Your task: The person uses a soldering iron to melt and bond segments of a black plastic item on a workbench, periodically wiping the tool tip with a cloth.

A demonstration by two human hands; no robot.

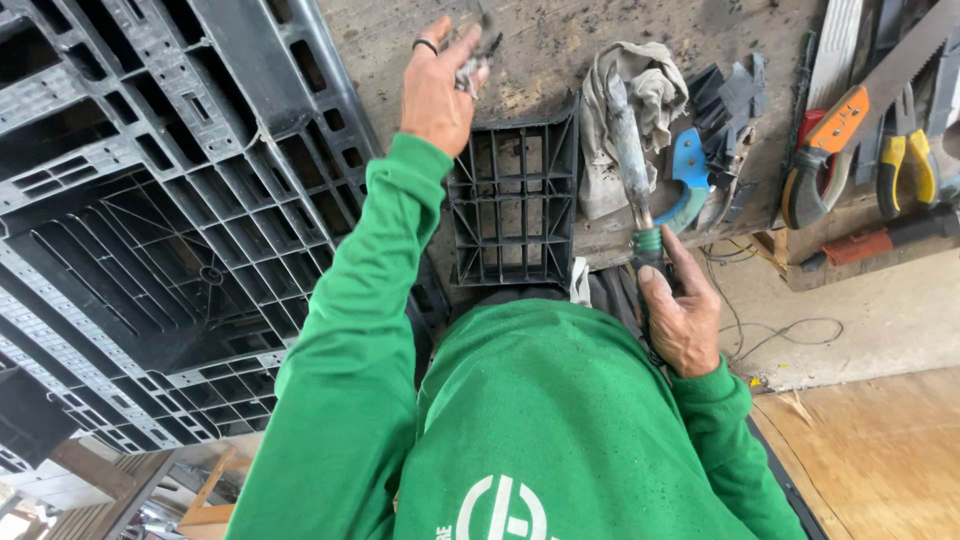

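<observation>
My left hand (440,85), with a ring on one finger, is raised over the worn wooden bench and pinches a small dark piece (478,55) between thumb and fingers. My right hand (682,320) grips the green-wrapped handle of a long grey metal tool (630,150) whose shaft points up over the bench. Between the hands a square black plastic grid block (515,200) lies at the bench edge. Green sleeves cover both arms.
A large black plastic pallet (150,230) fills the left side. A dirty rag (645,90), black plastic scraps (730,100), a blue-handled tool (690,170), a handsaw (850,110) and yellow-handled pliers (905,160) lie on the bench to the right. A cable (790,335) trails on the floor.
</observation>
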